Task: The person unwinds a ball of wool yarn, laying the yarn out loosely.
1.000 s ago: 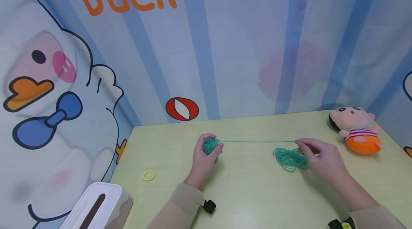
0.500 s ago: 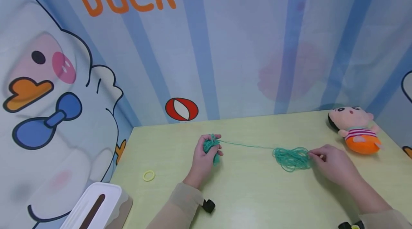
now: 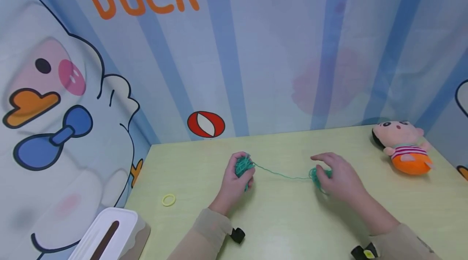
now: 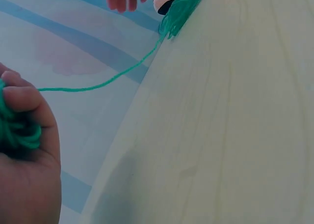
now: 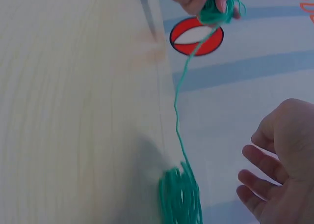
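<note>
On my feed, the green yarn bundle [image 3: 244, 165] is in the L hand [image 3: 231, 180], in from the table's far edge & left of its mid. Fingers + thumb are curled round it, so the L grip's firmly on yarn. A thin green strand [image 3: 281, 174] runs from the bundle to the loose yarn pile [image 5: 179, 197], sagging a bit btwn the two. Pile's on the table [image 3: 285, 219], right of mid, also nearer the far edge; head cam gets only part of it, R hand blocks the rest.

R hand [image 3: 340, 178] holds nothing: thumb & index spread apart, other fingers loosely bent. R wrist cam puts it just beside the pile w/ a gap btwn.

Further out: yellow ring [image 3: 163, 200] lies flat near the table's L edge, well apart from both hands. White box [image 3: 126, 223] w/ a dark slot in its top sits at the L edge, lower down, cut off by the frame. Plush doll [image 3: 406, 150], orange bottom, striped top, lies by the far R corner. Blue striped backdrop [image 3: 263, 48] w/ "DUCK" lettering rises behind the far edge.
</note>
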`<state>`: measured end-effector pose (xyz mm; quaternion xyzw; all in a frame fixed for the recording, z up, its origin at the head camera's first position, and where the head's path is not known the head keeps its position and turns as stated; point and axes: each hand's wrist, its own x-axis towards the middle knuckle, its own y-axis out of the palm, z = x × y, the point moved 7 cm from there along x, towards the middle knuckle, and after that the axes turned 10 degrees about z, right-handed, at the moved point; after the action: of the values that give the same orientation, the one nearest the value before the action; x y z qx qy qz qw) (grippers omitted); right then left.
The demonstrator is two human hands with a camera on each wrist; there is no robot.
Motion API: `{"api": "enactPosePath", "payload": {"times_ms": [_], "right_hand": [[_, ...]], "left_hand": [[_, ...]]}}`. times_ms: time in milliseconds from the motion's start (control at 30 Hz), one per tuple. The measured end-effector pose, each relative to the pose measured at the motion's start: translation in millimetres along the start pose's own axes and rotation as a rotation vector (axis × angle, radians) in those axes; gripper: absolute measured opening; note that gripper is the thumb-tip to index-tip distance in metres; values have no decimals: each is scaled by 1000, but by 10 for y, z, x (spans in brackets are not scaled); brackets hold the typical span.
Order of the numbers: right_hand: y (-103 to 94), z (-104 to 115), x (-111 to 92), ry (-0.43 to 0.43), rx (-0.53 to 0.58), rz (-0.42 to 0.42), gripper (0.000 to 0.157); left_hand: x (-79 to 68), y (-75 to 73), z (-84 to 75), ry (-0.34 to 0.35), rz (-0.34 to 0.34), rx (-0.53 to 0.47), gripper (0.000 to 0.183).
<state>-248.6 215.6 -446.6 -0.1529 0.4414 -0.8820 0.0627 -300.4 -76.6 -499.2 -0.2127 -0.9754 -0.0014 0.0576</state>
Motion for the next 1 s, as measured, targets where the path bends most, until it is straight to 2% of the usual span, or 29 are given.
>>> {"api": "enactPosePath", "payload": {"times_ms": [100,200,367,467,633,700,767,900,1000], "right_hand": [[225,304,127,-90,52,27,33],[475,515,272,-125,116,97,39],[803,707,485,-98,206,232,51],[886,734,552,-52,230,260,46],[803,704,541,-2,238,187,22],[728,692,510,-6,238,148,18],[637,689,469,-27,241,111,16],[434,676,384,-74,242,30,16],[294,630,321,-82,237,-5,15]], "left_hand": [[-7,19,-23,7,12,-6,38],[-12,29,-37,13,21,-3,41],[-13,37,-22,2,41,8,52],[-14,38,-9,-12,47,6,63],[-12,6,16,-55,15,52,80],[-18,-14,20,-73,-3,87,77],[-24,-26,17,-77,-10,104,66],[-31,-21,-23,7,20,43,31],[-25,-13,-63,77,29,-17,29]]}}
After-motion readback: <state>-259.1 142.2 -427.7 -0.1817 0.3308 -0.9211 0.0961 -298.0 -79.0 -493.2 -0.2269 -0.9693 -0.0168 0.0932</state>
